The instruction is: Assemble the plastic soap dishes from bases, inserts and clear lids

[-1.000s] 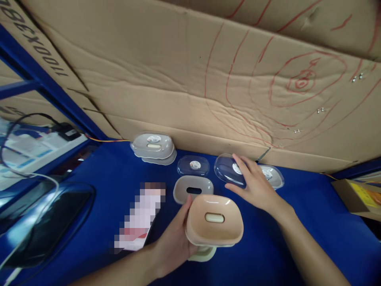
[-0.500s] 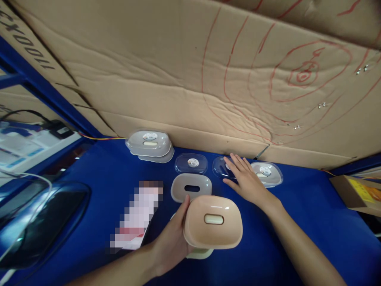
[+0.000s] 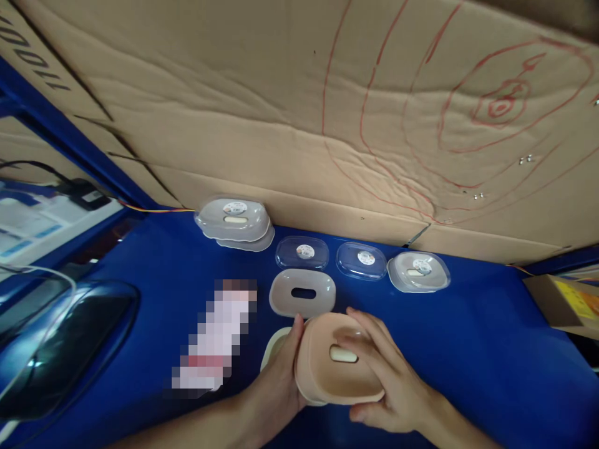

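- The left hand (image 3: 274, 380) grasps the peach dish (image 3: 322, 374) from its 8 o'clock side, thumb along the wall
- The right hand (image 3: 402, 380) grasps it too, from 4 o'clock, fingers spread over the rim and into the bowl, thumb at the near edge
- The peach dish is held up, slightly tilted, with the cream insert (image 3: 337, 353) in its slot; a pale rim shows beneath, partly hidden
- Just changed: the right hand has left the clear lid at 12 to 1 o'clock and come back to the dish, so both hands now share this one piece, and the lid lies free
- At 9 o'clock, partly behind the left hand, is the pale green dish (image 3: 272, 346), more of it in sight than half a second ago
- At 11 o'clock, the pale grey dish (image 3: 281, 293), slot open; the peach dish overlapped its near edge earlier
- Beyond it, the near-left lid (image 3: 287, 252); to its right, the clear lid (image 3: 346, 262), now uncovered
- At 1 to 2 o'clock, the lidded dish (image 3: 418, 280), its near-left side no longer behind fingers
- At 10 to 11 o'clock, the lidded stack (image 3: 219, 218), seemingly as before
- Farther out, the cardboard wall (image 3: 224, 143) at 12 o'clock and the small box (image 3: 545, 299) at 2 to 3 o'clock
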`<state>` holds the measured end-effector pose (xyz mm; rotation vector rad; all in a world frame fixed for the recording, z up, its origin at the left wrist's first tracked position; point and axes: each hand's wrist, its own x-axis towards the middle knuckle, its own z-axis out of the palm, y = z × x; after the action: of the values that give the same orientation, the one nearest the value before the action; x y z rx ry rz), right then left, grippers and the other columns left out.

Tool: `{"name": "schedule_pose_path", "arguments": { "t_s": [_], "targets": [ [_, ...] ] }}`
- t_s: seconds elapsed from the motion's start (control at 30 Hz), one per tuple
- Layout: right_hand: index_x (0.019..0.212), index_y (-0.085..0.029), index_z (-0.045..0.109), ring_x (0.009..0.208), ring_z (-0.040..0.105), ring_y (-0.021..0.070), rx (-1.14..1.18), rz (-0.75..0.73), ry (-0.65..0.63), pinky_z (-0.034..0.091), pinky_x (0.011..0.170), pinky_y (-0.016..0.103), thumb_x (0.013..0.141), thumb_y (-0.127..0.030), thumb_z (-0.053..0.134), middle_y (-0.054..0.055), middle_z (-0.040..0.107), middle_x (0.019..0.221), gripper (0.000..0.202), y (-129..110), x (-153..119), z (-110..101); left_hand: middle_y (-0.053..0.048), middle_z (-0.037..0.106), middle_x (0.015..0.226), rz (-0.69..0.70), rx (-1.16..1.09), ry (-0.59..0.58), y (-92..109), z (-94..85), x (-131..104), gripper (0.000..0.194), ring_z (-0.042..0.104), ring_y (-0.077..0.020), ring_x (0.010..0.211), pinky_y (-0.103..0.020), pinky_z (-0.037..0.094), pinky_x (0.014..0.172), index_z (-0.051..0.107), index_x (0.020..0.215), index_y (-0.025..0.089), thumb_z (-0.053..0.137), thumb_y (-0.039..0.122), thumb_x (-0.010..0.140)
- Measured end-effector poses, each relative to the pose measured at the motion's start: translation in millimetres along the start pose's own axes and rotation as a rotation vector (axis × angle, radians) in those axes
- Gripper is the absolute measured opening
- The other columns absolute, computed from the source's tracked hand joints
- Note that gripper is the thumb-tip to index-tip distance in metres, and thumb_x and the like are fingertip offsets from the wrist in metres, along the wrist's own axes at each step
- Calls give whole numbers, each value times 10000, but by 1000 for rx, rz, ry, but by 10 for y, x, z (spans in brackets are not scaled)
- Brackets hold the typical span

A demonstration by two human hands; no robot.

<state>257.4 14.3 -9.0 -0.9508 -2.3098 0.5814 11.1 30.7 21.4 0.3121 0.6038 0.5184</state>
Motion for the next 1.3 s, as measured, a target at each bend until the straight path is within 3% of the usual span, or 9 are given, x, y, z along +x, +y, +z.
{"name": "schedule_pose_path", "arguments": {
  "t_s": [0.17, 0.3, 0.4, 0.5, 0.73, 0.93, 1.03, 1.2, 1.3],
  "targets": [
    [1574, -295, 432, 1528, 415, 460, 12, 60, 228, 477, 1164, 597, 989, -819, 368, 169, 324, 1677, 788, 11, -20, -47, -132, 732, 1403, 15, -37, -31, 32, 10, 18, 780, 664, -332, 1316, -442, 513, 1067, 600, 1516, 204, 346, 764, 1037],
    [1546, -305, 430, 1547, 391, 452, -74, 211, 346, 438, 1186, 637, 987, -720, 533, 177, 419, 1622, 703, 175, -34, -349, -141, 724, 1409, 18, -31, -61, 35, 40, 31, 716, 715, -366, 1234, -464, 604, 891, 547, 1559, 231, 323, 704, 1071],
    [1527, -305, 418, 1537, 418, 417, -127, 276, 215, 420, 1200, 642, 964, -549, 689, 176, 475, 1601, 671, 367, -22, -516, -137, 719, 1414, -47, -6, -91, 24, 44, 23, 704, 710, -380, 1251, -455, 630, 850, 583, 1518, 230, 352, 712, 1061],
    [1504, -306, 430, 1530, 437, 387, -204, 253, 67, 420, 1204, 637, 922, -420, 763, 159, 527, 1579, 680, 513, 2, -502, -131, 729, 1396, -79, 19, -92, 27, 41, 13, 671, 713, -375, 1254, -435, 641, 821, 605, 1489, 234, 375, 698, 1062],
    [1589, -335, 370, 1591, 360, 355, -239, 229, 6, 381, 1244, 625, 969, -430, 726, 129, 502, 1635, 721, 650, 64, -317, -159, 742, 1364, -70, 61, -75, 41, 42, 38, 702, 740, -367, 1200, -448, 644, 834, 610, 1484, 182, 366, 692, 1068],
    [1672, -319, 295, 1625, 288, 367, -114, 229, 24, 317, 1282, 629, 1067, -682, 405, 113, 354, 1738, 714, 284, 12, -538, -145, 760, 1333, -51, 68, -55, 37, 81, 9, 673, 759, -356, 1157, -448, 648, 843, 609, 1496, 189, 387, 666, 1075],
    [1680, -288, 277, 1577, 390, 380, -65, 88, -119, 437, 1231, 557, 902, -849, 566, 139, 387, 1719, 1002, -28, -7, -498, -128, 765, 1327, -43, 58, -53, 23, 73, 4, 650, 722, -355, 1235, -468, 630, 909, 634, 1477, 208, 427, 666, 1065],
    [1539, -293, 491, 1508, 494, 373, -201, 7, -164, 527, 1158, 530, 886, -556, 802, 130, 508, 1640, 770, -254, -25, -335, -106, 771, 1308, -16, 175, -44, -25, 11, 8, 656, 667, -321, 1314, -478, 472, 1166, 662, 1450, 221, 481, 695, 1035],
    [1503, -307, 522, 1497, 497, 388, -221, 67, -155, 543, 1141, 554, 837, -472, 834, 100, 468, 1668, 754, -238, -141, -451, -131, 740, 1346, 267, 583, 56, 4, -31, -50, 575, 650, -317, 1293, -479, 472, 1160, 695, 1403, 216, 416, 606, 1086]
  ]
}}
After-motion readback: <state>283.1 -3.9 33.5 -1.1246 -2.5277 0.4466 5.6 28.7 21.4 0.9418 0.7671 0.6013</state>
